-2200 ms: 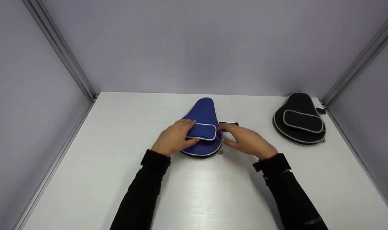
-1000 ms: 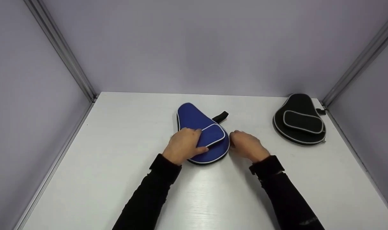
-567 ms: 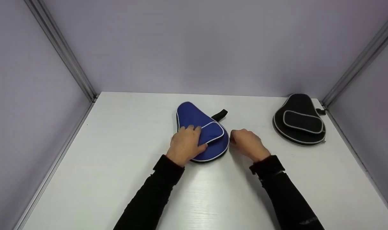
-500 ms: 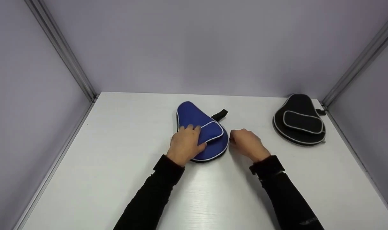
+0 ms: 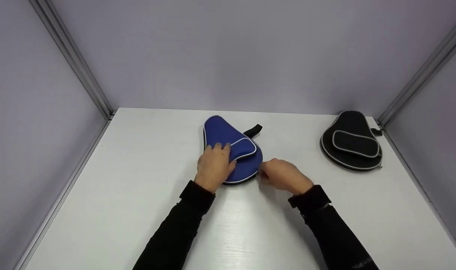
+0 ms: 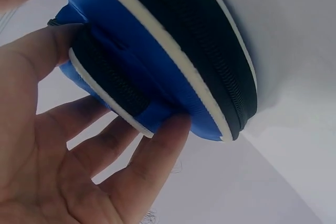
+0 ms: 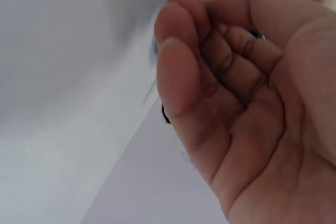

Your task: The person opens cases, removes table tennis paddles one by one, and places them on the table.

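Note:
A blue table tennis bat case (image 5: 221, 131) with white piping lies on the white table, its narrow end pointing away and to the left. My left hand (image 5: 214, 165) holds it down across the front pocket (image 5: 243, 148). In the left wrist view, the fingers and thumb curl about that pocket (image 6: 113, 74), and the dark zip (image 6: 215, 61) along the case's side looks closed there. At the case's right lower edge, my right hand (image 5: 284, 175) pinches at the zip with thumb and forefinger. The zip pull itself is hidden by the fingertips (image 7: 178, 74).
A black bat case (image 5: 351, 140) with grey piping lies at the table's back right corner. From the blue case a black strap (image 5: 253, 131) sticks out to the right. Pale walls (image 5: 235, 56) enclose the table (image 5: 137, 210) behind and at both sides.
The blue case first turned, its narrow end swinging left, then shifted slightly away and left. My right hand closed to a pinch at its right edge and moved nearer along the rim.

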{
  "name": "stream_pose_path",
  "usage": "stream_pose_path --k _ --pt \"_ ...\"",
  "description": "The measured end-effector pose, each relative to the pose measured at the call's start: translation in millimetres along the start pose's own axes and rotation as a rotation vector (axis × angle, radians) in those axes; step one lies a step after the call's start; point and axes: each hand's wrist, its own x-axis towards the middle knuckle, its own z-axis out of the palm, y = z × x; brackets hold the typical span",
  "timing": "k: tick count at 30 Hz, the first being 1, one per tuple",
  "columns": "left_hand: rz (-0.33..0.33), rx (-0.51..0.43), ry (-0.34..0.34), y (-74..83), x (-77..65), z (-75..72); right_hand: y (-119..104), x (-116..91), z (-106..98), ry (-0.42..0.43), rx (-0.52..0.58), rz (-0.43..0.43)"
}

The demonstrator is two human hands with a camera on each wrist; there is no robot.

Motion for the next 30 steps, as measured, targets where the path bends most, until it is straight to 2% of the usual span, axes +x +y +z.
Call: stream_pose_path --k 4,8,12,16,23,30 --pt "0.011 0.002 0.013 3.3 -2.0 -3.2 -6.0 -1.0 1.1 0.014 -0.020 -0.041" --pt "0.043 0.019 0.008 8.5 -5.4 -7.3 -2.7 0.1 1.8 0.036 -0.022 0.009" --pt "0.124 0.043 0.041 12.9 -8.2 -9.1 7.4 1.6 0.1 0.051 -0.004 0.088" --pt "0.219 0.010 0.072 16.8 -10.5 -9.6 21.6 1.2 -2.9 0.080 0.005 0.160" --pt "0.327 -0.048 0.020 26.3 -13.9 -8.9 45.9 -5.9 -11.8 0.094 0.026 0.268" --pt "0.433 -0.057 -0.045 33.6 -18.0 -9.9 62.8 -12.8 -17.8 0.105 0.034 0.306"
